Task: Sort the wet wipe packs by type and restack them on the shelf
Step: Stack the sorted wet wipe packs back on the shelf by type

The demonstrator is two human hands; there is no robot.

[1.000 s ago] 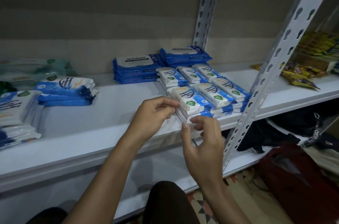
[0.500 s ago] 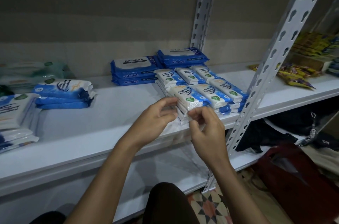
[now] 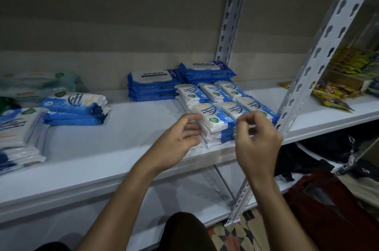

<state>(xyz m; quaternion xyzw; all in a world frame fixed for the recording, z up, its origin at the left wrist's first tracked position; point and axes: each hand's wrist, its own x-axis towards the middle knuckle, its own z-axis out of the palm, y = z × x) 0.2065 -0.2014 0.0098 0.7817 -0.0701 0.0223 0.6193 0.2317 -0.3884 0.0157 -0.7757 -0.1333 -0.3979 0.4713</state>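
Small white-and-blue antibacterial wipe packs lie in tight stacked rows on the white shelf, near its front edge. My left hand grips the left side of the front left stack, thumb at the top and fingers curled against the side. My right hand has its fingers curled round the front end of the neighbouring stack, hiding that end. Behind them stand two stacks of larger blue antabax packs. Further left is a stack of medium blue-and-white packs, and a bigger stack sits at the far left.
Pale green packs lie at the back left. A slotted white upright crosses close to the right of my right hand. Yellow snack packets fill the shelf beyond it. Dark bags sit below on the right.
Both hands have closed in on the front stacks of small packs. My right hand rose and shifted right to the middle stack; my left hand now grips the left stack's side.
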